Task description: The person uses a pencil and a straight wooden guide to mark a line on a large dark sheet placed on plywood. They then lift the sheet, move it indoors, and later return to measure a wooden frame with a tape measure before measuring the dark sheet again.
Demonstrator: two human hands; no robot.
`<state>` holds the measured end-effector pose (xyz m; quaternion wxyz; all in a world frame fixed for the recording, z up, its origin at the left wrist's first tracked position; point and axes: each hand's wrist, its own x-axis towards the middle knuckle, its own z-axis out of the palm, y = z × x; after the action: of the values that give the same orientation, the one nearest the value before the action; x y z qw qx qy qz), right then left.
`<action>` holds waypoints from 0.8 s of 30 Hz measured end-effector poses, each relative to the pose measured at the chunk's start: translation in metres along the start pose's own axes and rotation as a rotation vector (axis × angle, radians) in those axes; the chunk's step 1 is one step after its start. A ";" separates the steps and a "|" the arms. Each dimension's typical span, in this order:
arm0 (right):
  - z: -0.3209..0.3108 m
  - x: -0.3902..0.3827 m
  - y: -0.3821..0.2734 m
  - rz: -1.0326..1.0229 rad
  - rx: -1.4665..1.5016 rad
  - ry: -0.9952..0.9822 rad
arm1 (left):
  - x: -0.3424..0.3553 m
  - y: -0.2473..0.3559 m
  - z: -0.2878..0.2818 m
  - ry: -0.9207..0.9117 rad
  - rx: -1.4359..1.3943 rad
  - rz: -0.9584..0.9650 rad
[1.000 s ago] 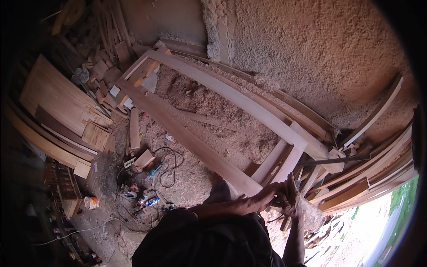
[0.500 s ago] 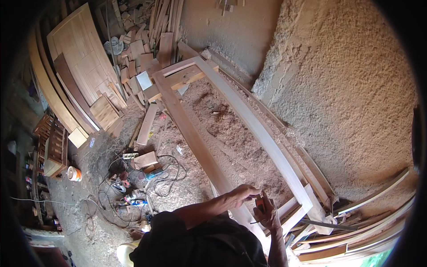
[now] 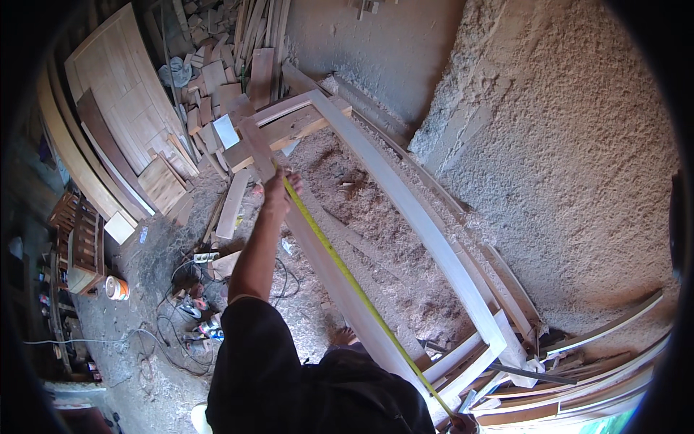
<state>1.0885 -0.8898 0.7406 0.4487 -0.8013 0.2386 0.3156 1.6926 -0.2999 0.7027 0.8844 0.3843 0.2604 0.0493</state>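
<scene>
A long wooden frame [image 3: 405, 192] lies across the middle, its two long rails joined by short cross pieces at each end. Along its left rail [image 3: 309, 242] runs a yellow tape measure [image 3: 345, 272], its blade drawn out straight. My left hand [image 3: 279, 189] reaches far forward over that rail, fingers closed on the blade near its far end. At the lower edge, by the near corner of the frame, my right hand [image 3: 464, 424] is mostly cut off; the blade runs into it, and the tape's case is barely visible there.
A wooden beam [image 3: 300, 132] supports the frame's far end. Wood shavings [image 3: 390, 224] cover the ground inside it. Cables and power tools [image 3: 194, 302] lie to the left, near a white-and-orange bucket [image 3: 116, 288]. Boards [image 3: 593, 387] are stacked at lower right; a rough wall [image 3: 564, 145] rises on the right.
My hands have moved apart from close together over the near end. My left hand has gone far forward with the blade, my right hand back toward the lower edge. The tape is now drawn out.
</scene>
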 end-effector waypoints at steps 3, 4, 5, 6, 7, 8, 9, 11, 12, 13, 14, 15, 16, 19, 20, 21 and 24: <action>0.013 0.050 -0.046 -0.158 -0.520 -0.023 | -0.034 -0.066 0.014 -0.078 0.069 -0.088; 0.026 0.066 -0.061 -0.273 -0.411 0.099 | -0.050 -0.089 0.016 -0.099 0.071 -0.085; 0.037 0.078 -0.075 -0.300 -0.312 0.213 | -0.070 -0.113 0.018 -0.077 0.131 -0.101; 0.045 0.091 -0.090 -0.400 -0.263 0.281 | -0.088 -0.134 0.018 -0.062 0.188 -0.115; 0.053 0.106 -0.105 -0.383 -0.227 0.339 | -0.106 -0.153 0.015 -0.084 0.267 -0.095; 0.058 0.118 -0.118 -0.405 -0.212 0.327 | -0.119 -0.167 0.011 -0.115 0.343 -0.077; 0.063 0.129 -0.131 -0.398 -0.199 0.314 | -0.124 -0.175 0.006 -0.140 0.366 -0.071; 0.067 0.141 -0.151 -0.415 -0.209 0.312 | -0.126 -0.189 -0.005 -0.193 0.405 -0.079; 0.069 0.147 -0.160 -0.446 -0.230 0.324 | -0.120 -0.193 -0.007 -0.136 0.405 -0.070; 0.070 0.152 -0.166 -0.478 -0.254 0.336 | -0.112 -0.194 -0.011 -0.144 0.434 -0.039; 0.071 0.155 -0.169 -0.475 -0.233 0.329 | -0.101 -0.191 -0.015 -0.156 0.462 -0.038; 0.071 0.156 -0.171 -0.469 -0.232 0.322 | -0.091 -0.189 -0.018 -0.139 0.499 -0.065; 0.071 0.158 -0.169 -0.465 -0.231 0.315 | -0.084 -0.190 -0.019 -0.141 0.492 -0.044; 0.065 0.153 -0.149 -0.402 -0.310 0.341 | -0.066 -0.188 -0.020 -0.094 0.485 -0.018; 0.060 0.149 -0.137 -0.383 -0.351 0.363 | -0.061 -0.187 -0.020 -0.090 0.488 -0.007; 0.054 0.143 -0.123 -0.389 -0.373 0.387 | -0.057 -0.186 -0.020 -0.090 0.485 -0.001; 0.035 0.120 -0.075 -0.403 -0.427 0.486 | -0.045 -0.180 -0.021 -0.121 0.444 -0.001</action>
<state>1.2103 -0.8347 0.6828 0.2547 -0.9592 0.1047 0.0644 1.6233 -0.4253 0.5827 0.7921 0.5716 0.2116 -0.0329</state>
